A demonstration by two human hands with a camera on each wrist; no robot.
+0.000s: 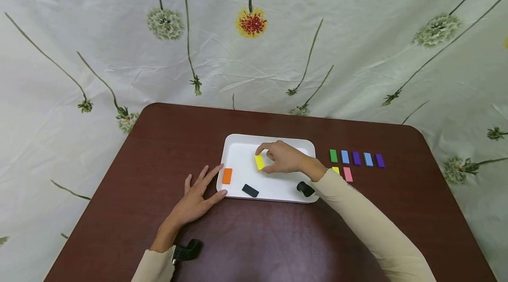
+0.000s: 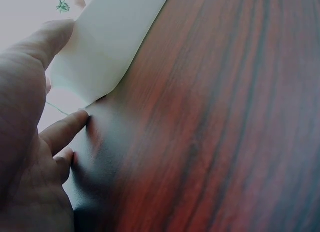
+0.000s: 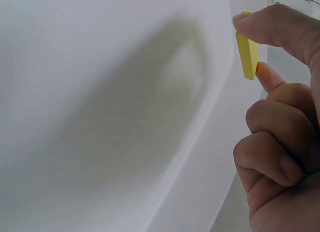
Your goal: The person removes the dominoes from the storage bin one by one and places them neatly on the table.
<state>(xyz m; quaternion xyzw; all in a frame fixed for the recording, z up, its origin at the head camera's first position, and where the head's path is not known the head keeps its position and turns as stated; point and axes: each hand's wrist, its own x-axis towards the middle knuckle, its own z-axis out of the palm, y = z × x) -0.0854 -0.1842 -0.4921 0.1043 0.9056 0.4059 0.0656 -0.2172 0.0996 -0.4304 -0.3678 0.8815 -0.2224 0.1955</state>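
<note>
While the right hand (image 1: 282,157) pinches a yellow block (image 1: 259,162) by its ends over the tray (image 1: 240,147), the left hand (image 1: 193,201), fingers spread, touches the tray's left rim. The pinched block's long axis runs nearly front to back; the orange block (image 1: 227,176) lies to its left, nearer the left hand, and the black block (image 1: 250,191) lies slantwise by the near rim. Whether the yellow one touches the tray, I cannot tell. On the table (image 1: 178,141), right of the tray, are seven blocks: one green (image 1: 333,156), two blue (image 1: 345,157), two purple (image 1: 356,158), one pink (image 1: 347,174), one second yellow (image 1: 336,170), partly hidden.

wrist views nr, hd above; tray (image 1: 278,188) shared
</note>
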